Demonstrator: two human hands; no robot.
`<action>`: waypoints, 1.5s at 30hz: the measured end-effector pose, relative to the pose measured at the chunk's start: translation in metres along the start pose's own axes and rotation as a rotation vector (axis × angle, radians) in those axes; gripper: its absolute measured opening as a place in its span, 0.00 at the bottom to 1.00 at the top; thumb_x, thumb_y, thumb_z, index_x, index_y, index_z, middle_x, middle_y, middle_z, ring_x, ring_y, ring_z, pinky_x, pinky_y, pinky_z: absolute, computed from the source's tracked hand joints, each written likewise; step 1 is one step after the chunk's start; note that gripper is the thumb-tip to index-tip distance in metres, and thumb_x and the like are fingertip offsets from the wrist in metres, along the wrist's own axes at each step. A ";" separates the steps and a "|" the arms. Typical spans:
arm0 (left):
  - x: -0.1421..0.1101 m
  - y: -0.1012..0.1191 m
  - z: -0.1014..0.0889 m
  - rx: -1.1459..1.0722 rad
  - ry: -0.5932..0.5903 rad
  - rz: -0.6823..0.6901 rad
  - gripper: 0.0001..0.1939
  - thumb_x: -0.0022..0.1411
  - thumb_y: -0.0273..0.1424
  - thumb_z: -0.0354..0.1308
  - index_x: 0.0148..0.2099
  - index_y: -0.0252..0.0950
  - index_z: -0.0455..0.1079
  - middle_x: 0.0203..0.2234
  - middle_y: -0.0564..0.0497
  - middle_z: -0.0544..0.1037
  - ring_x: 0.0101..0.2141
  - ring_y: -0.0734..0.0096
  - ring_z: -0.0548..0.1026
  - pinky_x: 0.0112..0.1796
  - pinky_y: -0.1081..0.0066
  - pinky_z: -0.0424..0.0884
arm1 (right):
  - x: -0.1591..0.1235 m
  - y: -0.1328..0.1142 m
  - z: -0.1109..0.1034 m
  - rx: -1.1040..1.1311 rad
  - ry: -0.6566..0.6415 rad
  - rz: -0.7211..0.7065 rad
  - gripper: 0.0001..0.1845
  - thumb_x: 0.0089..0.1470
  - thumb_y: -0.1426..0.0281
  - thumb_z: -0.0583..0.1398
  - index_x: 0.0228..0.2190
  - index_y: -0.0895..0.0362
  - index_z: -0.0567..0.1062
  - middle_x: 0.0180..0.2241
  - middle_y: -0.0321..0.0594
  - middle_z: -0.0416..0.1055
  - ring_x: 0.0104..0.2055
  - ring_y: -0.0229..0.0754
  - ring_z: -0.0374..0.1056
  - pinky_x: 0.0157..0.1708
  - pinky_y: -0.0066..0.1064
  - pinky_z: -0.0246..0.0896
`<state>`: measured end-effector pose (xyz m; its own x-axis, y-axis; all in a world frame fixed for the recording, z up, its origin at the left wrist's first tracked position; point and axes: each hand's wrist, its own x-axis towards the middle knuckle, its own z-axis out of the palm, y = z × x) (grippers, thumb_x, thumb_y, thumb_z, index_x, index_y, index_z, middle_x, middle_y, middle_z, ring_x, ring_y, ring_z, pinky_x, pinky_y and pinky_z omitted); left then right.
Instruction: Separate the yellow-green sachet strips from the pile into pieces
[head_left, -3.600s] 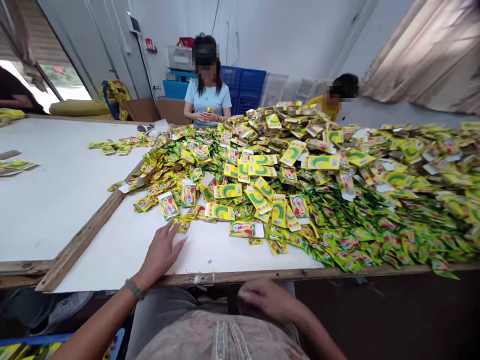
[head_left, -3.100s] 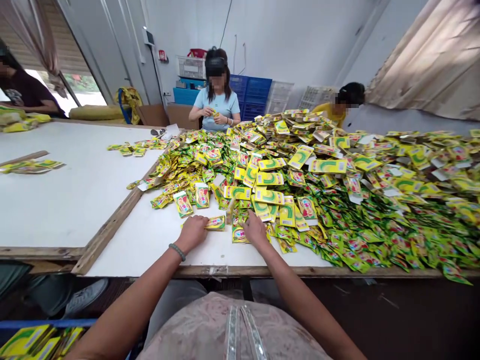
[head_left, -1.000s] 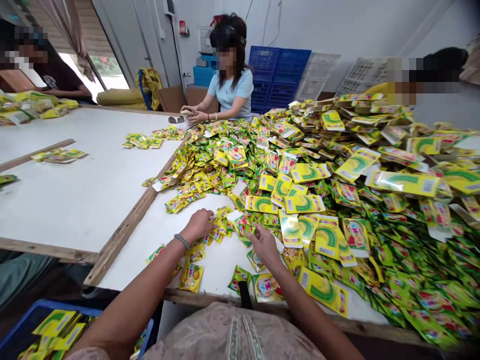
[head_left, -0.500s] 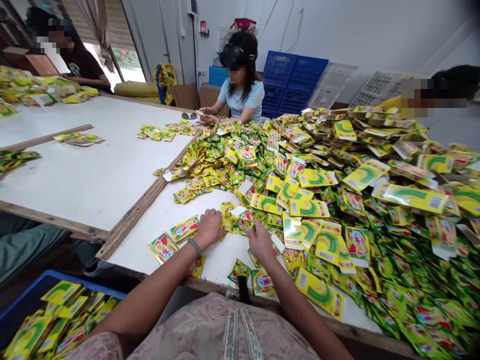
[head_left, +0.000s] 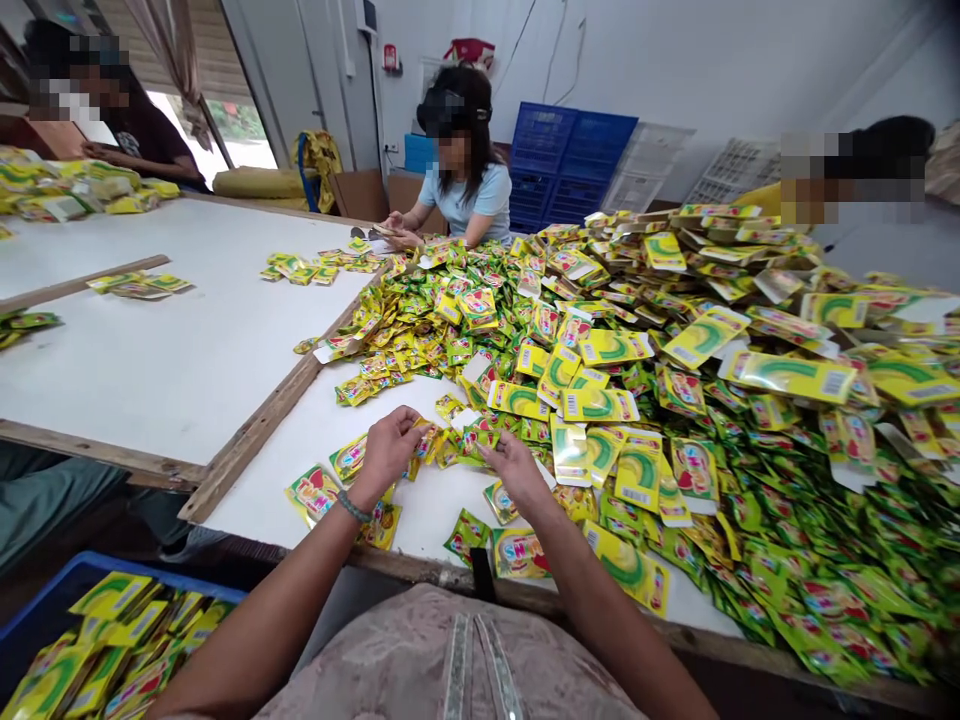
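Observation:
My left hand (head_left: pixel 391 452), with a beaded bracelet on its wrist, pinches a small yellow sachet (head_left: pixel 422 446) at its fingertips. To its right, my right hand (head_left: pixel 517 472) has thumb and forefinger at the edge of a green sachet (head_left: pixel 478 440). Loose yellow sachets lie between the hands. Beside my left wrist are printed yellow boxes, one of them a flat box (head_left: pixel 313 494) with bright lettering. Below my right hand, another box (head_left: pixel 517 553) and a green sachet (head_left: pixel 466 535) rest near the table edge.
A big heap of yellow boxes (head_left: pixel 701 335) and green sachets (head_left: pixel 817 590) covers the table's right side. A wooden strip (head_left: pixel 259 430) divides the white tabletop (head_left: pixel 150 370). At lower left stands a blue crate (head_left: pixel 94 565) of filled-looking boxes. Several co-workers sit around the tables.
My left hand has lifted slightly and moved left, with a yellow sachet now showing at its fingertips. My right hand's fingers have come to the green sachet's edge. The view has shifted slightly.

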<state>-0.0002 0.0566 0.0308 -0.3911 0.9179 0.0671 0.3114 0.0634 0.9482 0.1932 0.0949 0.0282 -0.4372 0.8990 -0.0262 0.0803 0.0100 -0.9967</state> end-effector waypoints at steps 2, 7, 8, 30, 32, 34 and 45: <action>-0.008 0.004 0.010 -0.193 -0.021 -0.054 0.12 0.48 0.38 0.62 0.29 0.36 0.66 0.17 0.57 0.69 0.19 0.77 0.64 0.23 0.76 0.56 | 0.000 -0.005 0.009 0.163 -0.047 0.024 0.17 0.47 0.62 0.61 0.40 0.54 0.70 0.36 0.38 0.73 0.39 0.44 0.68 0.41 0.36 0.63; -0.027 0.007 0.024 -0.527 -0.053 -0.199 0.15 0.47 0.38 0.64 0.31 0.34 0.66 0.20 0.56 0.71 0.20 0.79 0.66 0.23 0.78 0.59 | -0.005 -0.002 0.020 0.252 0.002 0.165 0.20 0.43 0.60 0.64 0.40 0.53 0.70 0.35 0.37 0.74 0.36 0.45 0.70 0.34 0.36 0.66; -0.029 0.007 0.023 -0.535 -0.057 -0.215 0.15 0.46 0.37 0.65 0.31 0.34 0.66 0.19 0.56 0.70 0.20 0.80 0.65 0.23 0.78 0.59 | -0.007 0.000 0.020 0.255 -0.002 0.161 0.20 0.44 0.60 0.63 0.39 0.53 0.71 0.35 0.37 0.74 0.36 0.45 0.70 0.35 0.36 0.66; -0.053 0.001 -0.001 -0.714 -0.033 -0.230 0.18 0.44 0.31 0.67 0.36 0.35 0.64 0.23 0.57 0.72 0.25 0.78 0.70 0.29 0.78 0.63 | -0.004 -0.003 0.045 -0.061 0.010 -0.005 0.18 0.46 0.59 0.60 0.38 0.55 0.71 0.32 0.38 0.72 0.33 0.43 0.67 0.31 0.32 0.64; -0.056 -0.004 -0.005 -0.775 -0.030 -0.259 0.18 0.43 0.31 0.67 0.35 0.35 0.63 0.23 0.57 0.72 0.24 0.78 0.70 0.28 0.77 0.63 | -0.005 -0.006 0.050 0.038 -0.070 0.037 0.20 0.47 0.58 0.60 0.42 0.54 0.70 0.37 0.39 0.72 0.36 0.43 0.68 0.31 0.31 0.65; -0.058 -0.007 -0.008 -0.819 -0.029 -0.289 0.19 0.43 0.31 0.68 0.35 0.35 0.63 0.22 0.57 0.72 0.23 0.78 0.70 0.27 0.77 0.64 | -0.005 -0.008 0.054 0.070 -0.125 0.084 0.21 0.46 0.58 0.61 0.41 0.55 0.69 0.37 0.40 0.72 0.35 0.43 0.68 0.28 0.30 0.65; -0.058 -0.009 -0.018 -0.672 -0.009 -0.259 0.15 0.44 0.34 0.66 0.29 0.35 0.63 0.17 0.58 0.69 0.18 0.79 0.66 0.23 0.77 0.61 | -0.005 -0.007 0.064 0.092 -0.066 0.056 0.18 0.42 0.61 0.65 0.33 0.57 0.70 0.31 0.39 0.72 0.31 0.42 0.67 0.27 0.31 0.65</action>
<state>0.0041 -0.0042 0.0245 -0.3727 0.9093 -0.1852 -0.3912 0.0270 0.9199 0.1376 0.0629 0.0303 -0.4925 0.8663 -0.0836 0.0250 -0.0820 -0.9963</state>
